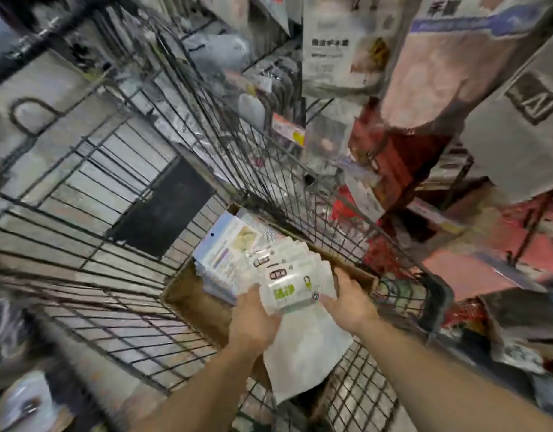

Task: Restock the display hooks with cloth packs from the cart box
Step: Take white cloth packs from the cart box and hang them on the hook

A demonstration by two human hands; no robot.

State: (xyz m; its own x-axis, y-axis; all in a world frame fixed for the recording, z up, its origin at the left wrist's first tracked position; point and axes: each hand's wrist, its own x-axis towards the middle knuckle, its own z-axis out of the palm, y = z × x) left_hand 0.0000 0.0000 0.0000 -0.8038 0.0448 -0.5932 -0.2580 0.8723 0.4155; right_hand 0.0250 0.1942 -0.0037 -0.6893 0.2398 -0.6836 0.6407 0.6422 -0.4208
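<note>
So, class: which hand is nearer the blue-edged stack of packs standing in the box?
Left. The left hand sits just below the blue-edged stack; the right hand is further right, across the green-labelled packs.

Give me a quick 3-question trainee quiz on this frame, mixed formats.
1. True or false: both hands hold the fanned stack of packs.
2. Where does the cardboard box sit? A) on the floor B) in the wire cart C) on a shelf
3. Fill in: beside the fanned stack, a second stack with ___ edges stands in the box.

Key: 1 true, left hand and right hand; 2 B; 3 blue.
</note>
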